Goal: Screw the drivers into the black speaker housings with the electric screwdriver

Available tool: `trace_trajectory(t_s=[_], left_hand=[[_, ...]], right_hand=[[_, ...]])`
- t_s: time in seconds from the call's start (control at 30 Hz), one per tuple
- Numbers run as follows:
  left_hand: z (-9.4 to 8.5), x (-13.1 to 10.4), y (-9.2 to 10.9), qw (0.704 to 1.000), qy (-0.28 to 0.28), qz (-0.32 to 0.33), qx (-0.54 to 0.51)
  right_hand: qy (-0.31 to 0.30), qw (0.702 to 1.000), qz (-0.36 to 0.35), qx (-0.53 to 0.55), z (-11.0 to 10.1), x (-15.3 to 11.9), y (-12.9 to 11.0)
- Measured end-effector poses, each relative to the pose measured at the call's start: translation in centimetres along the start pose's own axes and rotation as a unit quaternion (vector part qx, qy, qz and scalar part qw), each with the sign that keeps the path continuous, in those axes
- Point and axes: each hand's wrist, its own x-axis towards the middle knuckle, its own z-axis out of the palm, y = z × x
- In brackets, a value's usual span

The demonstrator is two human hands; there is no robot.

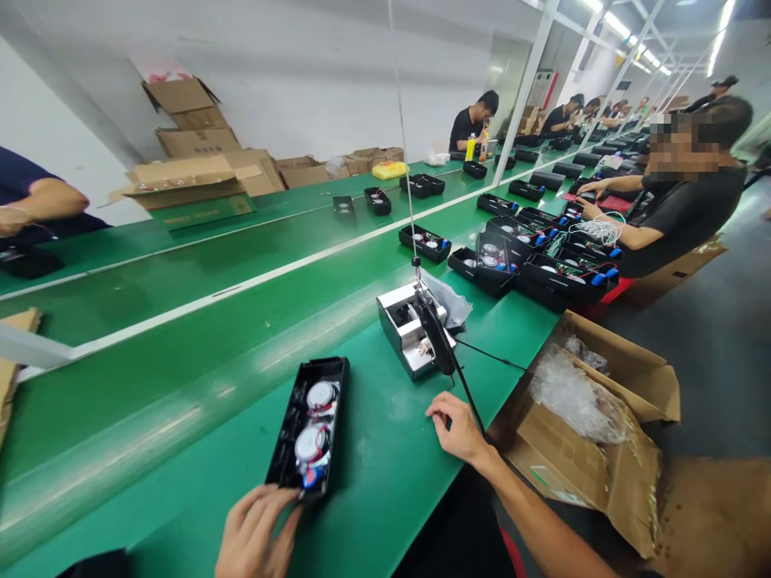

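Observation:
My left hand (259,530) has its fingers and thumb closed on the near end of a black speaker housing (294,429). The open housing shows two round white-backed speaker drivers, red and black wires and a blue part near my fingers. My right hand (458,425) hovers over the bench edge with curled fingers, and I see nothing in them. Just beyond it, a black electric screwdriver (434,331) hangs on a cord in front of a silver and black box-shaped device (401,333), likely a screw feeder. A clear plastic bag (449,299) lies behind that device.
Several open speaker housings (425,242) crowd the green bench (373,514) ahead. A co-worker (687,193) sits at the right. Another person's arm (48,197) shows at far left. Cardboard boxes (578,457) with plastic wrap stand right of the bench. A green conveyor belt (181,377) runs alongside.

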Motion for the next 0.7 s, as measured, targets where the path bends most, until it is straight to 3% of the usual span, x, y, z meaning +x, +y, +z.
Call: trace_trajectory(t_s=[0.13,0.23,0.3,0.37,0.47,0.53,0.6,0.7], left_hand=[[3.7,10.3,-0.7,0.999,-0.009,-0.045,0.007],[6.7,17.4,-2.4,0.996,0.025,-0.081,0.02],[8.1,20.7,-3.3,0.993,0.049,-0.1,0.023],[8.6,22.5,-3.6,0.99,0.082,-0.115,0.027],[8.1,22.3,-2.8,0.984,0.128,-0.122,0.032],[6.9,20.0,-1.7,0.983,0.139,-0.115,0.032],[4.9,15.9,-0.4,0.984,0.14,-0.107,0.034],[0.9,7.3,0.1,0.982,0.144,-0.109,0.058]], right_hand=[[-0.058,0.996,-0.048,-0.052,0.2,-0.5,0.1],[-0.07,0.992,-0.081,-0.07,0.3,-0.4,-0.2],[-0.074,0.987,-0.11,-0.091,0.5,-0.5,-0.2],[-0.075,0.982,-0.133,-0.11,0.8,-0.7,0.1],[-0.059,0.983,-0.144,-0.092,1.4,-0.8,0.6],[-0.047,0.987,-0.142,-0.05,1.2,-0.8,0.8],[-0.062,0.99,-0.127,-0.01,0.4,-1.3,1.0],[-0.147,0.985,-0.086,-0.002,-2.1,-3.0,1.5]])
